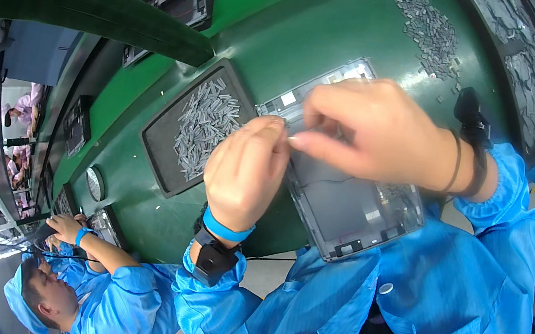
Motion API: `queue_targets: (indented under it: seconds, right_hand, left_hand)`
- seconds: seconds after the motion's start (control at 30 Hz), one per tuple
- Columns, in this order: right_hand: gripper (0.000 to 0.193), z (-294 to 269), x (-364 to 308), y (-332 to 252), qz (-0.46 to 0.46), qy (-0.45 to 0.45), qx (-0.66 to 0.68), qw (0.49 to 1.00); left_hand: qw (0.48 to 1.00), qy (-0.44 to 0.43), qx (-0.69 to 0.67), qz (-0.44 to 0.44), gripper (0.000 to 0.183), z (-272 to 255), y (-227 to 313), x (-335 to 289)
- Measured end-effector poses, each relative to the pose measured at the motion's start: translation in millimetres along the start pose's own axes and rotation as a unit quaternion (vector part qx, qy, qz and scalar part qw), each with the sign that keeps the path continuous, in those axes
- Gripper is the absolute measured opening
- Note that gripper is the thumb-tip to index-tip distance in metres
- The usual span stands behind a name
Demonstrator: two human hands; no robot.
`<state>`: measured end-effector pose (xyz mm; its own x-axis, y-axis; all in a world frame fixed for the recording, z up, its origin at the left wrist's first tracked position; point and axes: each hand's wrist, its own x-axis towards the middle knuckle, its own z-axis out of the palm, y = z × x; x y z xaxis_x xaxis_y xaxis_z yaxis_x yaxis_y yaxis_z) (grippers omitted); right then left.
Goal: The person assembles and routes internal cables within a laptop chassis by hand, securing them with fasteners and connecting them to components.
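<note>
My two bare hands meet over a flat grey metal tablet back shell (344, 211), which lies open side up on the green workbench (280, 43) just in front of my chest. My left hand (246, 167), wearing a blue wristband and a black wrist strap, rests curled on the shell's left edge, its fingertips pressed against those of my right hand (371, 131). The right hand reaches across the shell's upper half with thumb and forefinger pinched narrowly together; whether a small part sits between them I cannot tell, it is too small to see. To the left of the shell, close by, a dark rectangular tray (163, 140) holds a heap of small grey metal strips (204, 125). Another scatter of small grey pieces (429, 32) lies loose farther back on the bench. At lower left, a co-worker in a blue smock (120, 301) handles another device.
</note>
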<state>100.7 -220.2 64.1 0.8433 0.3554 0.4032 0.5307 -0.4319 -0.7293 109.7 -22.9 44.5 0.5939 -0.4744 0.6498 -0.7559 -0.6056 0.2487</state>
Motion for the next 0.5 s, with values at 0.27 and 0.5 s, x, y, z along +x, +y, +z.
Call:
queue_targets:
  seconds: [0.27, 0.5]
  right_hand:
    - [0.010, -5, -10, 8, -0.011, 0.013, 0.086, 0.996]
    - [0.010, -12, -21, 15, 0.022, 0.002, 0.165, 0.986]
  left_hand:
    - [0.996, 0.022, -0.082, 0.019, 0.028, 3, 17, 10]
    - [0.767, -0.107, -0.516, -0.366, 0.018, -12, 30, 19]
